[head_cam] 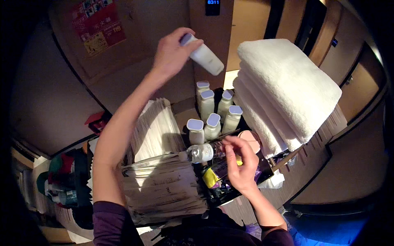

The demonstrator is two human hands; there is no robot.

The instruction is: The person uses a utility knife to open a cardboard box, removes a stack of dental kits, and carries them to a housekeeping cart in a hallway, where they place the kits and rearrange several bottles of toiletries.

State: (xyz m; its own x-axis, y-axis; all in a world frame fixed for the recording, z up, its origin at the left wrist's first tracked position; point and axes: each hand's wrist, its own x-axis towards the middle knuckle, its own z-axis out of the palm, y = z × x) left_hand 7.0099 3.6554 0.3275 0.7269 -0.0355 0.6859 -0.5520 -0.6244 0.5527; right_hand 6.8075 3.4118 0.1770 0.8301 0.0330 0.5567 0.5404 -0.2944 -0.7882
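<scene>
My left hand [174, 52] is raised above the cart, gripping a white bottle [207, 58] by its lavender-capped end, the base tilted down to the right. Several similar capped bottles [212, 126] stand upright in the cart below it. My right hand [243, 163] hovers over a black compartment, fingers curled but apart, with no object visible in it. Just left of its fingertips, a clear plastic water bottle [201, 153] with a white label lies on its side; whether they touch is hard to tell. Yellow packets [211, 177] sit under that hand.
Folded white towels [289, 86] are stacked at the cart's right. Packed pale paper-like bundles [160, 187] fill its left side. A round pink item [250, 141] lies beside the towels. A dark caddy of bottles [66, 187] hangs at left. Walls and doors [252, 33] surround the corridor.
</scene>
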